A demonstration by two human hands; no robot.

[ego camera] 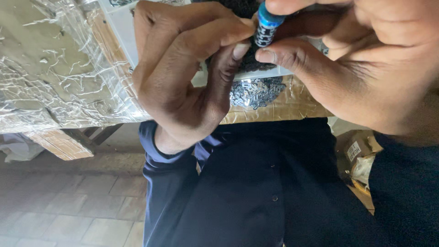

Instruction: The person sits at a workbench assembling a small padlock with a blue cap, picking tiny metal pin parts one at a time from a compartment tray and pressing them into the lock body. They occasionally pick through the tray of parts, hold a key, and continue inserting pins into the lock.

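Presently, at twelve o'clock above a white plastic tray (123, 32), a small blue-capped cylindrical tube with a black-and-white printed body (266, 26) is pinched between left hand (183, 77) and right hand (361, 68), judged light, rigid, slippery, best gripped mid-body.

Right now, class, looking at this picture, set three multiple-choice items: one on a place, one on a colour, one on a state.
1. Where does the pile of small metal pieces lie?
A on the floor
B at the table edge
C in a pocket

2. What colour is the cap of the small tube?
A blue
B red
C yellow

3. How is the tube held?
A lying loose
B left hand alone
C between both hands, the right hand too

Answers: B, the pile rests on the plastic-wrapped tabletop; A, the cap is bright blue; C, fingertips of both hands touch it.
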